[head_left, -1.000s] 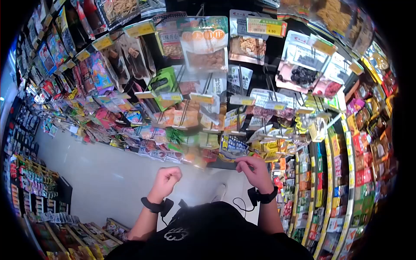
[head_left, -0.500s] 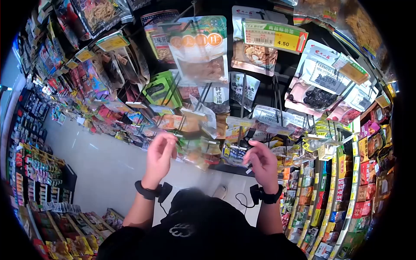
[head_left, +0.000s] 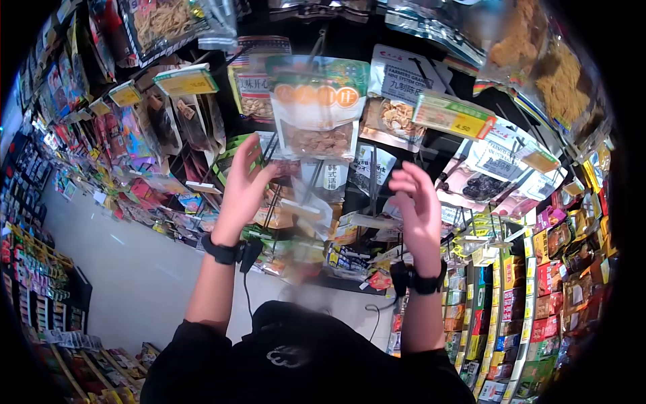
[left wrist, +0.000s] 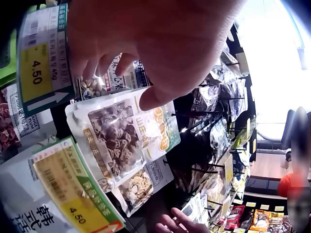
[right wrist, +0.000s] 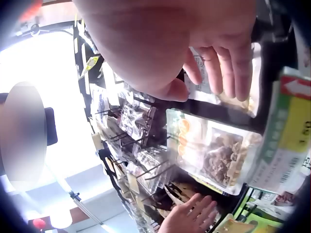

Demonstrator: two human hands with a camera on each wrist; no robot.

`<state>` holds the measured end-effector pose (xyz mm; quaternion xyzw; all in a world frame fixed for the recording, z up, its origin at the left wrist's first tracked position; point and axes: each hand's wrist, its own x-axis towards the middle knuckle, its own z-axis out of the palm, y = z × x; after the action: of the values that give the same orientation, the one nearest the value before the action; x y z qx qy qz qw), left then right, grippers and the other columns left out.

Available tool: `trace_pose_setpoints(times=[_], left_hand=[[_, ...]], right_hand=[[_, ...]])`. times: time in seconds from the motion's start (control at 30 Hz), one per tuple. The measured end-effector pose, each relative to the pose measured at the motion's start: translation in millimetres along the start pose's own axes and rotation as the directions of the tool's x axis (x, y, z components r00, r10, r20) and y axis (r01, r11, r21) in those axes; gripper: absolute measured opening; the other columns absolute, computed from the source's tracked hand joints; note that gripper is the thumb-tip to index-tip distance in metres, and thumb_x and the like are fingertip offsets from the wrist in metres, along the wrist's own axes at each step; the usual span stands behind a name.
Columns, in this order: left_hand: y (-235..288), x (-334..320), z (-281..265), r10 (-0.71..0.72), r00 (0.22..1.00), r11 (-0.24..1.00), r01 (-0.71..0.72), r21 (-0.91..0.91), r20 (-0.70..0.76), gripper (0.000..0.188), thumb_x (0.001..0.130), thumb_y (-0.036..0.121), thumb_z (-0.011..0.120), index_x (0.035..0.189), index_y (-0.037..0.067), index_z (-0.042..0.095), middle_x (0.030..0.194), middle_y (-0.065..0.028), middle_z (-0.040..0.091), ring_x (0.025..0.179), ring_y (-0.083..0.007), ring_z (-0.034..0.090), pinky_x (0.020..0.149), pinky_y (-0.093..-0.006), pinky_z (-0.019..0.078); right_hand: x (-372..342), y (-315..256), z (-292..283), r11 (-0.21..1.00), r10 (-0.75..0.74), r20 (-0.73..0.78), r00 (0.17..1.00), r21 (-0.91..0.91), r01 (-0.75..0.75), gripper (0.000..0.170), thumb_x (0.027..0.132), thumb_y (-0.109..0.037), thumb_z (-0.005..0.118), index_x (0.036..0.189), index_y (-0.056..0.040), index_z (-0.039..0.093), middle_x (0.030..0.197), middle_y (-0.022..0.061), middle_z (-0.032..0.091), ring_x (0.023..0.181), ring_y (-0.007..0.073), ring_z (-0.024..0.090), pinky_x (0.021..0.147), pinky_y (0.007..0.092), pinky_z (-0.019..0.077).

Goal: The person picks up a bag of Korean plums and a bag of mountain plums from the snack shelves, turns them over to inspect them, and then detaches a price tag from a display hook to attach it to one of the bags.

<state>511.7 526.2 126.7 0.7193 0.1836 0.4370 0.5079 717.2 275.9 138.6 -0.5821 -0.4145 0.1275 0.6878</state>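
Observation:
A clear-windowed pouch of brown dried fruit [head_left: 316, 138], white and green with orange discs, hangs on the rack in front of me. To its left my left hand [head_left: 245, 185] is raised, thumb spread away from the fingers, holding nothing. On the other side my right hand [head_left: 420, 209] is also up, its fingers loosely bent and nothing in them. In the left wrist view the left thumb overlaps the upper part of that pouch [left wrist: 119, 138]. The right wrist view shows the same pouch [right wrist: 214, 150] apart from the right fingers.
Other hanging pouches surround it, among them one of pale dried slices [head_left: 397, 118] and one of dark fruit [head_left: 481, 185]. A yellow and green price tag [head_left: 454, 114] juts out at right. Packed shelves [head_left: 545, 316] stand to the right, with pale floor [head_left: 148, 262] at left.
Both hands have risen from low near the body to the height of the hanging pouches. Their fingers have opened out, and the left hand has come close to the dried fruit pouch.

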Motion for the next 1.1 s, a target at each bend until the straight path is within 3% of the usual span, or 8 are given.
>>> trace_pose_setpoints(times=[0.23,0.3,0.43,0.53,0.6,0.73,0.97,1.1], left_hand=[[-22,34,0,-0.04,0.992,0.998,0.046,-0.051,0.123,0.069,0.103,0.024,0.066,0.158,-0.001,0.031,0.158,-0.021,0.041,0.149,-0.0307,0.039,0.121,-0.0413,0.0318],[-17,43,2,0.055,0.98,0.996,-0.041,-0.076,0.193,0.069,0.103,0.024,0.066,0.157,-0.002,0.032,0.156,-0.0209,0.045,0.147,-0.0303,0.041,0.121,-0.0417,0.0319],[-15,50,-3,0.033,0.961,0.992,0.001,-0.124,0.274,0.066,0.102,0.022,0.067,0.155,-0.002,0.035,0.148,-0.0187,0.053,0.138,-0.0266,0.049,0.115,-0.0388,0.0397],[-14,48,-9,-0.037,0.964,0.998,0.051,-0.046,0.265,0.056,0.101,0.02,0.068,0.147,-0.002,0.046,0.131,-0.0125,0.063,0.121,-0.0182,0.057,0.102,-0.0331,0.0486],[-14,44,-16,-0.004,0.966,1.0,0.006,-0.009,0.259,0.042,0.099,0.02,0.071,0.134,0.0,0.06,0.1,-0.0024,0.067,0.087,-0.008,0.059,0.075,-0.0248,0.0497],[13,27,-28,-0.126,0.948,0.99,0.14,-0.025,0.294,0.035,0.098,0.01,0.071,0.13,-0.001,0.064,0.102,-0.0006,0.065,0.089,-0.0062,0.059,0.079,-0.0218,0.0505],[10,9,-26,-0.052,0.968,0.97,0.107,-0.217,0.244,0.042,0.097,0.003,0.07,0.137,-0.002,0.06,0.106,-0.0013,0.066,0.092,-0.0072,0.058,0.081,-0.0221,0.0504],[13,6,-19,-0.06,0.988,0.953,0.099,-0.286,0.142,0.019,0.095,0.004,0.072,0.112,0.0,0.064,0.101,-0.0001,0.068,0.088,-0.006,0.059,0.073,-0.0209,0.0476]], right_hand=[[84,25,37,0.993,-0.027,0.035,0.999,-0.117,0.031,0.067,0.098,-0.008,0.064,0.156,0.0005,0.033,0.149,0.0202,0.05,0.136,0.0258,0.052,0.109,0.0383,0.0479],[105,32,43,0.995,-0.018,0.101,0.995,-0.099,0.028,0.072,0.098,-0.009,0.066,0.158,0.0018,0.028,0.151,0.0222,0.049,0.138,0.0281,0.051,0.111,0.0389,0.0459],[119,23,51,0.994,0.081,0.243,0.967,0.047,-0.095,0.053,0.098,-0.006,0.065,0.145,0.0045,0.044,0.133,0.0126,0.062,0.121,0.0163,0.061,0.104,0.029,0.0486],[107,23,56,0.999,0.046,0.199,0.979,0.015,-0.05,0.042,0.098,-0.004,0.066,0.136,0.0046,0.053,0.125,0.0071,0.066,0.114,0.011,0.063,0.099,0.0259,0.05],[97,20,58,0.999,0.025,0.184,0.983,0.026,-0.031,0.039,0.098,-0.003,0.067,0.135,0.0048,0.055,0.126,0.0066,0.066,0.115,0.0115,0.063,0.1,0.0256,0.0505],[63,-4,70,0.993,0.069,0.113,0.991,0.086,-0.079,0.044,0.098,0.002,0.065,0.139,0.0065,0.051,0.131,0.0097,0.064,0.121,0.0136,0.062,0.104,0.0266,0.0489],[24,-14,82,0.987,0.092,0.007,0.996,0.128,-0.092,0.045,0.098,0.0,0.068,0.139,0.0057,0.051,0.13,0.0105,0.065,0.122,0.015,0.062,0.101,0.028,0.0503],[20,-13,89,0.991,0.019,-0.097,0.995,0.136,-0.006,0.046,0.098,0.002,0.066,0.14,0.0038,0.048,0.125,0.0101,0.067,0.116,0.0149,0.064,0.098,0.0273,0.051]])
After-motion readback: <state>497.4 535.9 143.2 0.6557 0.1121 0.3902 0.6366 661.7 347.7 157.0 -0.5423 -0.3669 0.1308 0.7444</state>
